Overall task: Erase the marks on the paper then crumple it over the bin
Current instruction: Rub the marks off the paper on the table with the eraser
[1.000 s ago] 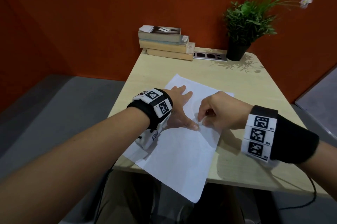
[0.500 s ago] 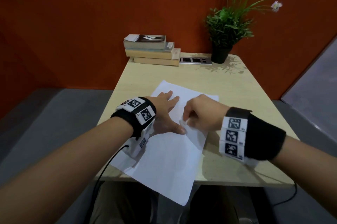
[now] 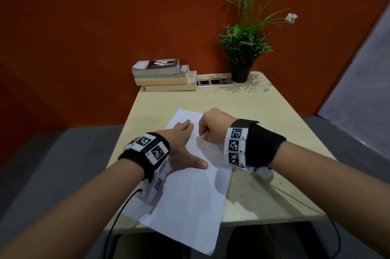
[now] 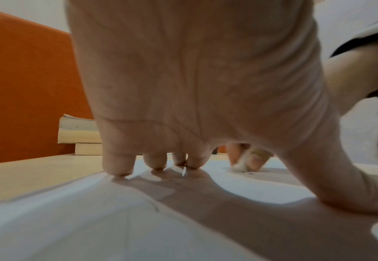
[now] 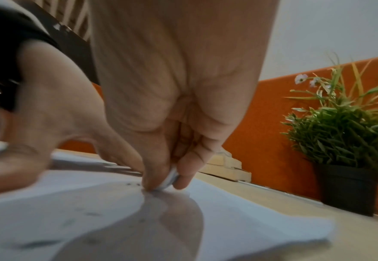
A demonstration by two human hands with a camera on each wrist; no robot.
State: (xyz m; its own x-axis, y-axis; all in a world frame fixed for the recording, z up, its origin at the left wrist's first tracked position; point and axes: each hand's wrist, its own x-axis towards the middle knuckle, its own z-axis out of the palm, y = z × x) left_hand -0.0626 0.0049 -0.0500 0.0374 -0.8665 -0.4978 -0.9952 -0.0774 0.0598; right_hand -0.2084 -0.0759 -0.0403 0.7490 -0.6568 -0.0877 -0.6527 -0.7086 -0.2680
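Observation:
A white sheet of paper point(image 3: 190, 199) lies on the pale wooden table point(image 3: 263, 132), its near corner hanging over the front edge. My left hand point(image 3: 183, 149) presses flat on the sheet with fingers spread point(image 4: 118, 166). My right hand point(image 3: 211, 125) pinches a small white eraser point(image 5: 169, 178) between thumb and fingers, its tip against the paper point(image 5: 228, 211). From the left wrist the eraser point(image 4: 239, 165) shows beyond my fingers. Dark smudges and crumbs point(image 5: 38, 244) lie on the sheet near the eraser. No bin is in view.
A stack of books point(image 3: 164, 75) sits at the table's far left against the orange wall. A potted plant point(image 3: 242, 47) stands at the far right, with a socket strip point(image 3: 214, 82) between them. Cables hang from both wrists.
My head has lifted, so the table sits lower in the picture. The right hand with the eraser has shifted slightly farther up the sheet; the left hand stays pressed on it.

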